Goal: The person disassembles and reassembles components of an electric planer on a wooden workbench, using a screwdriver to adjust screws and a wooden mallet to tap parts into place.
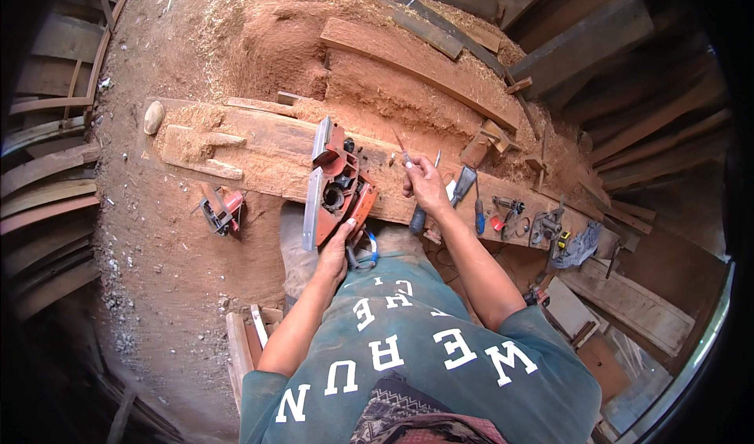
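Note:
An orange electric planer point(353, 200), its silver sole plates turned sideways, is gripped near its lower end by my left hand point(338, 251), beside a blue-marked cord point(372, 247). Just right of it my right hand point(424, 181) holds a thin pointed tool point(401, 144), probably metal, tip upward. On the sawdust-covered plank bench point(279, 153) by that hand lie a dark wide-bladed chisel point(463, 185), a blue-handled screwdriver point(479, 218) and a dark-handled tool point(418, 221), partly behind my hand and forearm.
A red power tool point(226, 208) rests on the dirt floor at left. Clamps and small tools point(546, 228) sit at the bench's right end, beside a yellow-and-black item point(561, 242). Timber boards point(581, 43) lean at upper right; more stacks point(55, 192) line the left.

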Demonstrator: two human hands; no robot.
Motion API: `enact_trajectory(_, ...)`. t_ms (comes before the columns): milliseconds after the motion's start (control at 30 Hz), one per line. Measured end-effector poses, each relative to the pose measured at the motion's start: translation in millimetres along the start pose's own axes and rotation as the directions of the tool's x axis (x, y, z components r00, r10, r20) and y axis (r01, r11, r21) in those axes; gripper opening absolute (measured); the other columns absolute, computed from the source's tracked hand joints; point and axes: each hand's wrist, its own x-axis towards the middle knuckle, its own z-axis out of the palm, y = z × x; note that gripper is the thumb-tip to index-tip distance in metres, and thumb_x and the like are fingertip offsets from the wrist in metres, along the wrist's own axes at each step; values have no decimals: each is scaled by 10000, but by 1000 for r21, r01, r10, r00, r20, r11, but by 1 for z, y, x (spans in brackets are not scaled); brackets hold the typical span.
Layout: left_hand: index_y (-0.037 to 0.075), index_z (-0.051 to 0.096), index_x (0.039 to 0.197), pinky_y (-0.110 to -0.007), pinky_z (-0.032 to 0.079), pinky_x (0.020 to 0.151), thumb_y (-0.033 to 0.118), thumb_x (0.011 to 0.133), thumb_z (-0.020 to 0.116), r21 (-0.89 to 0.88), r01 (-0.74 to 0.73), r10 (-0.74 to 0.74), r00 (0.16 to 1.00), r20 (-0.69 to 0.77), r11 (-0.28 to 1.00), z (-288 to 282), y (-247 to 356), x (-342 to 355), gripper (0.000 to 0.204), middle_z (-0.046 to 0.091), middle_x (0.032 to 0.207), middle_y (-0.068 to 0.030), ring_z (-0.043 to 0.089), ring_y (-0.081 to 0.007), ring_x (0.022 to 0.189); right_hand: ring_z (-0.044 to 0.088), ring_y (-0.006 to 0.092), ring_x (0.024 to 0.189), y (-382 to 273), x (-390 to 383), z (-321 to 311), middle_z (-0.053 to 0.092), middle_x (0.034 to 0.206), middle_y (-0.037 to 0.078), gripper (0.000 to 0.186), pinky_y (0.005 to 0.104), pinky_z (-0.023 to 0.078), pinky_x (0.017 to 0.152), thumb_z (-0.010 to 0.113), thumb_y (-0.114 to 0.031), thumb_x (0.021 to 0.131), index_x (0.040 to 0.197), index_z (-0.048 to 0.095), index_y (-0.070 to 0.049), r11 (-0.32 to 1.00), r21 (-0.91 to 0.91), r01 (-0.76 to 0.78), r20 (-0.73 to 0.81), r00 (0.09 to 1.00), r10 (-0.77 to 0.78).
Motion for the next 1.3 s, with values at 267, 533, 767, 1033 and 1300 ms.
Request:
enact_trajectory(267, 11, 648, 1254, -353, 582, 1058, 206, 1002, 742, -74, 35, -38, 998, -45, 997, 5, 29, -19, 332, 702, 1286, -129, 697, -282, 1203, 658, 179, 754, 32, -3, -6, 675, 912, 90, 222, 335, 554, 714, 574, -172, 1063, 1199, 566, 3, 964, -247, 99, -61, 991, -117)
enact_trajectory(533, 32, 641, 1297, -340, 579, 975, 214, 989, 766, 137, 202, -199, 979, -34, 970, 2, 38, -20, 380, 711, 1233, -88, 688, -233, 1185, 668, 415, 1056, 48, -7, 14, 663, 1102, 220, 254, 502, 538, 906, 686, -149, 943, 1144, 695, 5, 815, -567, 121, -169, 951, -259)
enact_trajectory(767, 35, 603, 1377, -334, 540, 966, 215, 998, 737, 369, 283, -275, 958, -74, 885, -14, 34, -23, 440, 686, 1241, -59, 659, -198, 1163, 649, 447, 1091, 56, -3, 22, 648, 1142, 229, 277, 537, 532, 922, 694, -169, 951, 1184, 673, -20, 734, -671, 106, -135, 956, -262)
enact_trajectory(1033, 2, 725, 1327, -253, 510, 953, 182, 1018, 679, 799, 118, -75, 993, -91, 590, -22, 53, -81, 360, 767, 1141, -54, 678, -104, 1022, 660, 459, 1047, 63, 2, 18, 667, 1095, 232, 271, 540, 541, 880, 736, -147, 918, 1144, 663, -18, 694, -701, 164, -80, 949, -305)
enact_trajectory(1300, -34, 755, 1166, -275, 581, 841, 27, 1047, 604, 641, -124, 195, 980, -41, 758, -1, 82, -135, 202, 776, 1120, -121, 745, -149, 949, 704, 381, 971, 66, 8, 15, 706, 1025, 213, 269, 470, 556, 879, 771, -172, 898, 1065, 696, 24, 664, -724, 187, -65, 940, -336)
